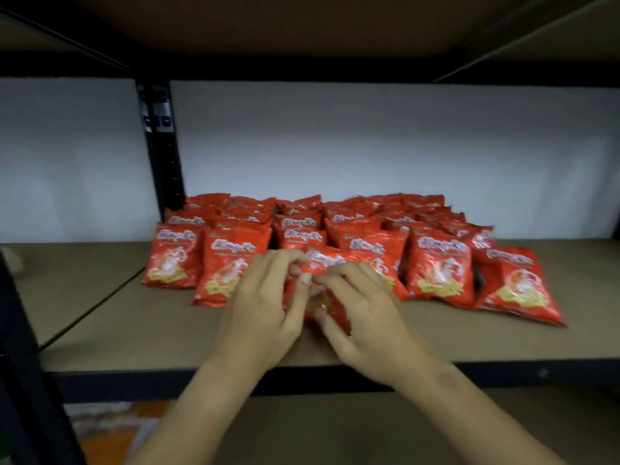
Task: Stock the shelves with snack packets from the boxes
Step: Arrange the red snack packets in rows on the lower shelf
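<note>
Several red snack packets [436, 263] stand in rows on a brown shelf board [151, 330], leaning back towards the white wall. One more red packet [323, 263] stands in front of the middle rows, and both hands hold it. My left hand [261, 310] grips its left side with curled fingers. My right hand [362, 313] grips its right side, thumb and fingers curled round the lower part. The hands hide most of that packet.
A black metal upright [161, 146] stands at the back left. The shelf's black front rail [503, 374] runs below my wrists. Another board [302, 21] hangs overhead. Orange packaging [117, 431] lies blurred below at the lower left. Bare board lies left of the packets.
</note>
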A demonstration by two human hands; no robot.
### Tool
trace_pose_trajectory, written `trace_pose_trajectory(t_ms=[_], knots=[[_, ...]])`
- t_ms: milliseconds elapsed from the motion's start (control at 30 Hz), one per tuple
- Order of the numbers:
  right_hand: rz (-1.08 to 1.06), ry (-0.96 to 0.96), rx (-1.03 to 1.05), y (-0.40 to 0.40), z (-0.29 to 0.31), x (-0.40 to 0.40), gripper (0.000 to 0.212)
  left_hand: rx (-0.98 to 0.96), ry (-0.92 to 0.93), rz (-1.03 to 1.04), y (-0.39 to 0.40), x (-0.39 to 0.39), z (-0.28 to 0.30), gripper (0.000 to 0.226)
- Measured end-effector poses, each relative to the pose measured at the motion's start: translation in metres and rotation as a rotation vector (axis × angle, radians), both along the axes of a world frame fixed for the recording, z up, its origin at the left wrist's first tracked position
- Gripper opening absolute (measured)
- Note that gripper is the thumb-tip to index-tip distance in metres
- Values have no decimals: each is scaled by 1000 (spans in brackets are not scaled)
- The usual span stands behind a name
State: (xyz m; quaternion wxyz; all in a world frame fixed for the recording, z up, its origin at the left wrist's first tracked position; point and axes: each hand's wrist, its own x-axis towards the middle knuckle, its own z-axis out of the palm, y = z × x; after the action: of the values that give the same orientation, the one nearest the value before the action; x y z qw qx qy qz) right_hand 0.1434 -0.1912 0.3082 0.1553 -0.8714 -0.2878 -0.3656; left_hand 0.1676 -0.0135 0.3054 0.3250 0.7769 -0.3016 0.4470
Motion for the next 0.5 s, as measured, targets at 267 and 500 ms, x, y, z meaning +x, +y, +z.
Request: trace_pose_trajectory(t_ms=[267, 500], knots=[[-178, 44, 90, -157, -42, -107, 17, 26, 104, -393, -156, -77, -45, 6], [-477, 399, 79, -263, -141, -173, 17, 274, 582, -532, -260, -96, -169, 5]])
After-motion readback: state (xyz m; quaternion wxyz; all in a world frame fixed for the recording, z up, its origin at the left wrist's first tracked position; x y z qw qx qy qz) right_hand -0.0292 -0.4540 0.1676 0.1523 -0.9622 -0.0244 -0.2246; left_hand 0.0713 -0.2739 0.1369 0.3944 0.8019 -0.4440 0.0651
